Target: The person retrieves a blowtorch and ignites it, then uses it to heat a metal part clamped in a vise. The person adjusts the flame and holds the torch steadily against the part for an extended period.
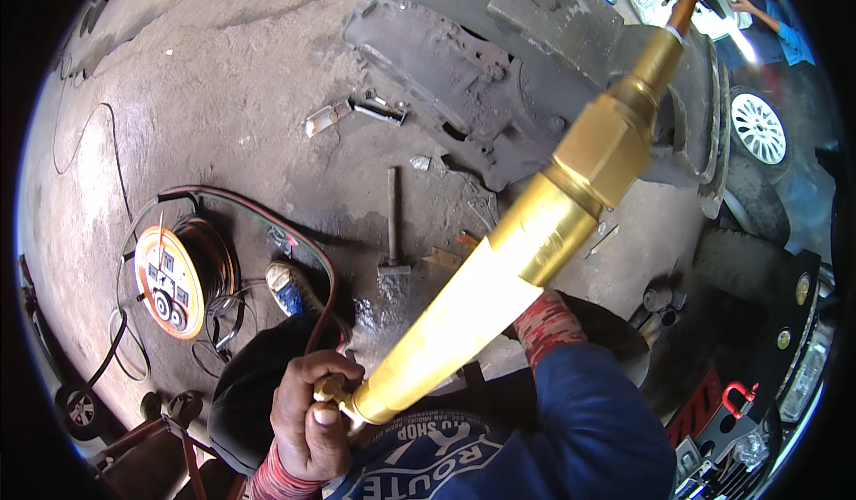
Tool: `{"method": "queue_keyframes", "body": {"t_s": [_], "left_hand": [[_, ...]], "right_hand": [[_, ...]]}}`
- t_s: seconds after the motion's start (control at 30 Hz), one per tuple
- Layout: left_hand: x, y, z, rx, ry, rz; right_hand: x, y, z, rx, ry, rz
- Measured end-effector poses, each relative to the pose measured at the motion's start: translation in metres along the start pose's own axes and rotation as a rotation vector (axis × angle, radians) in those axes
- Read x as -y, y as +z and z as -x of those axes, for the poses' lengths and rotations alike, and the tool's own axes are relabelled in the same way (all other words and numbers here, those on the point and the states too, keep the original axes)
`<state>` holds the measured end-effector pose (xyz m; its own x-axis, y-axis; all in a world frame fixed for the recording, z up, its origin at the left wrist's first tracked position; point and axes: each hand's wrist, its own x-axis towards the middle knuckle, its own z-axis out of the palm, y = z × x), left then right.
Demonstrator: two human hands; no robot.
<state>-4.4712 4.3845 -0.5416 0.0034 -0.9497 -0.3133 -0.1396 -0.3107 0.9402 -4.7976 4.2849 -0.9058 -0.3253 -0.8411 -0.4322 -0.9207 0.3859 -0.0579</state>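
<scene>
A large brass gas torch runs diagonally across the view, close to the camera. Its narrow brownish tip points to the upper right, with a hexagonal brass nut below it. At the lower end, my left hand has its fingers closed around a small brass valve knob. My right forearm in a blue sleeve reaches up behind the torch. Only its red patterned cuff shows there; the right hand itself is hidden behind the brass body. A red and green hose curves down toward my lap.
A big dark metal part lies ahead. On the concrete floor are a hammer, a cable reel and my shoe. A white wheel and a red shackle are on the right. Another person's blue sleeve appears at top right.
</scene>
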Motion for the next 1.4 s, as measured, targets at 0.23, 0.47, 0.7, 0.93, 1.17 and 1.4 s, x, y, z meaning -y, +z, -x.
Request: {"method": "queue_keyframes", "body": {"t_s": [0.23,0.47,0.7,0.93,1.17,1.4], "left_hand": [[-0.013,0.006,0.026,-0.036,-0.059,0.273],[-0.013,0.001,0.075,0.010,0.125,0.241],[0.004,0.032,0.140,-0.047,0.227,0.286],[0.004,0.046,0.170,-0.056,0.242,0.263],[-0.009,0.066,0.174,-0.075,0.220,0.253],[-0.010,0.078,0.166,-0.130,0.334,0.166]], "right_hand": [[-0.010,-0.060,0.032,0.164,-0.096,-0.111],[0.005,-0.157,0.157,-0.240,-0.213,-0.383],[-0.019,-0.234,0.220,-0.443,-0.322,-0.926],[-0.028,-0.235,0.213,-0.454,-0.419,-1.303],[-0.017,-0.245,0.211,-0.437,-0.465,-1.634],[-0.018,-0.255,0.225,-0.059,-0.392,-1.727]]}}
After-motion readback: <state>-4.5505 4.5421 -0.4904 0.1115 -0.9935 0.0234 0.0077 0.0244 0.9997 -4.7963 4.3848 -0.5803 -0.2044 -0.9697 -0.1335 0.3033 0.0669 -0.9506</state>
